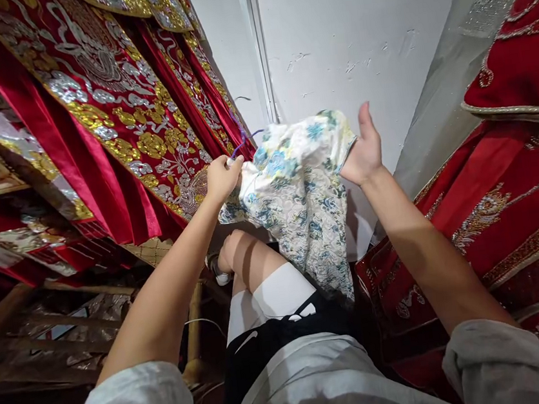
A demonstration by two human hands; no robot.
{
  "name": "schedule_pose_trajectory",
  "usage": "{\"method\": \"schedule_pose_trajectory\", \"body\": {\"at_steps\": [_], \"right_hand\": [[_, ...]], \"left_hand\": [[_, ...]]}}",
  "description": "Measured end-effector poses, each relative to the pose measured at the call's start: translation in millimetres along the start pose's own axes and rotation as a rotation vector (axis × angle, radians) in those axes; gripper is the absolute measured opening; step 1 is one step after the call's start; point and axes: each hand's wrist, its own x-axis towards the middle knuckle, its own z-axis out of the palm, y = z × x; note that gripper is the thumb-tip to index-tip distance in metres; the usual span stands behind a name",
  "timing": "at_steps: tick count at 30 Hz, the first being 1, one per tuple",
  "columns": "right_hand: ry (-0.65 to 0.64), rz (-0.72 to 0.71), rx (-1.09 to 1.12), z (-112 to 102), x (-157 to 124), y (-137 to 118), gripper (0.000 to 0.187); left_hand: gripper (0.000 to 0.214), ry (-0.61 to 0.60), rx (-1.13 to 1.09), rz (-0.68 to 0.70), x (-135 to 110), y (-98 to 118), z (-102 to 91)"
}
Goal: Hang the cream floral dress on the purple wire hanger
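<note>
A white garment with a blue and yellow floral print [298, 199] hangs between my two hands in the middle of the view. My left hand [222, 178] is closed on its upper left edge, where a thin purple hanger or cord [244, 139] sticks up. My right hand [364, 146] grips the upper right corner, thumb raised and fingers tucked behind the cloth. The fabric droops down over my raised knee [240, 247].
Red robes with gold and silver embroidery [108, 110] hang close on the left. More red embroidered cloth [517, 200] is piled on the right. A white wall [352, 37] is straight ahead. Wooden rails [44, 318] lie at lower left.
</note>
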Motion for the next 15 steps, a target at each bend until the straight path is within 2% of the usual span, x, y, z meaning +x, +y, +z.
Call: {"method": "schedule_pose_trajectory", "body": {"at_steps": [3, 5, 6, 7, 9, 11, 13, 15], "right_hand": [[-0.361, -0.152, 0.048, 18, -14, -27, 0.069], [-0.460, -0.220, -0.014, 35, -27, -36, 0.057], [-0.441, -0.249, -0.081, 45, -32, -37, 0.059], [-0.396, -0.279, -0.160, 56, -35, -36, 0.068], [-0.308, -0.347, -0.309, 79, -39, -29, 0.094], [-0.248, -0.388, -0.401, 98, -39, -20, 0.104], [-0.174, -0.366, -0.457, 104, -38, -12, 0.095], [-0.071, -0.297, -0.516, 93, -38, -5, 0.076]], "left_hand": [[0.059, 0.132, -0.289, -0.055, -7, 1, 2.8], [0.065, 0.174, -0.476, -0.032, -16, 10, 4.8], [0.067, 0.155, -0.584, -0.033, -21, 18, 6.5], [0.069, 0.106, -0.706, -0.052, -26, 27, 8.7], [0.070, -0.029, -0.953, -0.132, -34, 50, 14.4], [0.063, -0.177, -1.103, -0.191, -41, 70, 19.8], [0.041, -0.309, -1.145, -0.188, -46, 79, 22.1], [0.026, -0.370, -1.135, -0.163, -52, 73, 19.5]]}}
